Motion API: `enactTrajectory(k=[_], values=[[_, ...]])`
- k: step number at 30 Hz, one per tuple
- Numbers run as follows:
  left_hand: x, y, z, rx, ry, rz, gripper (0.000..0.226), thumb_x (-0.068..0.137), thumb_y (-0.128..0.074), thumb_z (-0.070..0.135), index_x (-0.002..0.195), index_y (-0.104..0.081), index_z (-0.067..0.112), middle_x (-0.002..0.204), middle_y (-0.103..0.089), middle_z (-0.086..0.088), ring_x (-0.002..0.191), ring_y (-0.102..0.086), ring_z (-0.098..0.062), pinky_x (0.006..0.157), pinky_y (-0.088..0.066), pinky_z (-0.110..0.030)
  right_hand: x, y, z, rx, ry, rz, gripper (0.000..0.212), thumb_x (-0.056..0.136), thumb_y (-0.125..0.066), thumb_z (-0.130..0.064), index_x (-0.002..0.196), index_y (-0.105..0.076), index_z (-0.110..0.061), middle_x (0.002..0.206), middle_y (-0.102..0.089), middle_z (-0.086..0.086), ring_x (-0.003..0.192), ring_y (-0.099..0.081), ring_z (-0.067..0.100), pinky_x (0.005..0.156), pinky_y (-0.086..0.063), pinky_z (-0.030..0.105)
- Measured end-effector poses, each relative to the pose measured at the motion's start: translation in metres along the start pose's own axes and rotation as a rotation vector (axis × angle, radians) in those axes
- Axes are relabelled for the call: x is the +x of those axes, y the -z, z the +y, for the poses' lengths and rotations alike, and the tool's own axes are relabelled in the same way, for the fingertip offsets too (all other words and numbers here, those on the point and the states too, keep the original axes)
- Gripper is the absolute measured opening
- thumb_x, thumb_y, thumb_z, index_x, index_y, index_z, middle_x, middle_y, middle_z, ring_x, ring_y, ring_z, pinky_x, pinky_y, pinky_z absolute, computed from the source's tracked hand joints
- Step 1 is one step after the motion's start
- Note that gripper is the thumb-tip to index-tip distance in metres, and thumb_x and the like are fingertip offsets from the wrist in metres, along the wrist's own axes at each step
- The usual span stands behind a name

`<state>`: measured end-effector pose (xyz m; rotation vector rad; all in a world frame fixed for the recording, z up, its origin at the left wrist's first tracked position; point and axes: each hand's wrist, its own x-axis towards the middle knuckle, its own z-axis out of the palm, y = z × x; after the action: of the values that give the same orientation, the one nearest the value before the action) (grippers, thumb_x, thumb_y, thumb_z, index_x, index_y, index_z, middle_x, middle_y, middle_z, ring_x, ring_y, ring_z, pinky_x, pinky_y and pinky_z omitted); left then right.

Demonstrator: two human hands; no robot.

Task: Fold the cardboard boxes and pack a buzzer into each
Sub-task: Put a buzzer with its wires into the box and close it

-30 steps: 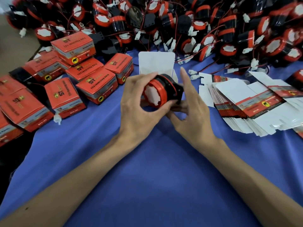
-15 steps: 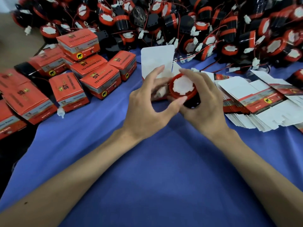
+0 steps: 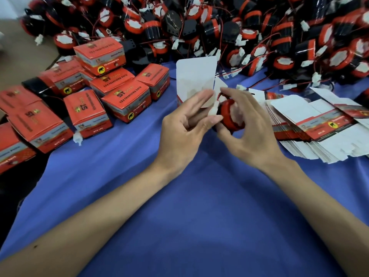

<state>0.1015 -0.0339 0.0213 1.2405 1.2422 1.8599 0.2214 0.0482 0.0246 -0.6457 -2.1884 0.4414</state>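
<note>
A red and black round buzzer (image 3: 229, 116) with a white face sits in my right hand (image 3: 249, 128), whose fingers curl around it. My left hand (image 3: 185, 128) is beside it; its thumb and fingers pinch the buzzer's white plug (image 3: 214, 110) and wire. Just behind both hands stands an open cardboard box (image 3: 196, 78) with its white lid flap raised; most of the box body is hidden by my fingers.
Several packed red boxes (image 3: 123, 100) are stacked at the left on the blue cloth (image 3: 199, 216). A large heap of loose buzzers (image 3: 239, 31) with wires fills the back. A stack of flat unfolded boxes (image 3: 323, 132) lies at the right.
The buzzer has turned from facing up to facing sideways in my right hand. My left hand has moved from the box flap to the white plug.
</note>
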Motion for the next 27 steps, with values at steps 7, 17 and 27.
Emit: enactTrajectory(k=[7,17,27], values=[[-0.003,-0.006,-0.001,-0.034,0.087,0.102,0.02,0.072,-0.076,0.018,0.092,-0.074,0.017,0.112,-0.066,0.005,0.098,-0.066,0.0,0.074,-0.055,-0.018,-0.005,-0.006,0.006,0.074,0.116,-0.107,0.084,0.071,-0.08,-0.025,0.137,-0.04,0.008,0.127,-0.052,0.013,0.116,-0.044,0.004,0.102,-0.035,0.01],[0.003,0.003,0.0,-0.018,0.244,-0.113,0.026,0.071,-0.075,0.021,0.088,-0.058,0.011,0.105,-0.064,-0.007,0.099,-0.061,-0.02,0.096,-0.049,-0.034,0.002,-0.001,0.02,0.033,0.182,0.012,0.044,0.084,-0.064,-0.029,0.118,-0.064,-0.002,0.109,-0.061,0.017,0.098,-0.057,0.015,0.09,-0.041,0.011],[0.011,0.015,0.004,0.017,0.461,-0.27,0.037,0.054,-0.08,0.016,0.073,-0.048,0.014,0.073,-0.054,-0.007,0.072,-0.049,-0.022,0.069,-0.041,-0.031,0.001,0.009,0.017,-0.008,0.344,-0.131,0.054,0.072,-0.081,-0.028,0.117,-0.065,-0.002,0.112,-0.061,0.02,0.103,-0.061,0.027,0.088,-0.051,0.032]])
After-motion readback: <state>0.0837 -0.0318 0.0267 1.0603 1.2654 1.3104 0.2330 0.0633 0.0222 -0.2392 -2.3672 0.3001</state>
